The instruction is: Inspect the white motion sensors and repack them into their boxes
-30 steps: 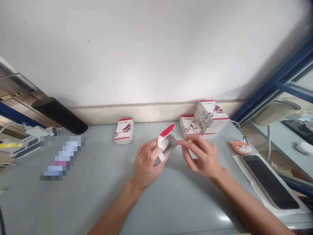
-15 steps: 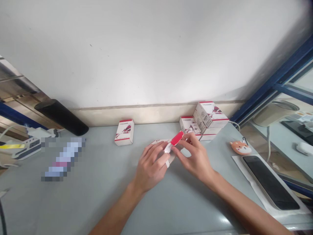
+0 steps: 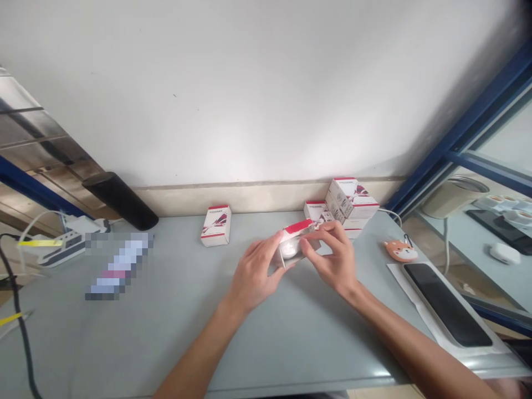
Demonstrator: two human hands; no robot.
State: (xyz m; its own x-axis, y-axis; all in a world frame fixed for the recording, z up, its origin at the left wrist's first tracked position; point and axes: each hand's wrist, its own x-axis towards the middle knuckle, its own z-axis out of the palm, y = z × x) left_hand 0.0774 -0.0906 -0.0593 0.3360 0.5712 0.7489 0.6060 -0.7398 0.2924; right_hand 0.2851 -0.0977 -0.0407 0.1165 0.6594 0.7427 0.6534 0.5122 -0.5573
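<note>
Lone box (image 3: pixel 215 225): heading and fine print, too small to read
Stacked boxes (image 3: pixel 352 198): fine print, too small to read
Open box (image 3: pixel 291 249): nothing legible
Pixelated object (image 3: pixel 118 266): blurred, unreadable

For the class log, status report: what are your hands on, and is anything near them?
Left hand, right hand both holding open red-and-white box. White round item inside. Stacked boxes just beyond.

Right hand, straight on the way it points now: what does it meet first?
The open white cardboard box with the red flap. The right hand's fingertips already appear to touch its end, so nothing else seems to come first.
</note>
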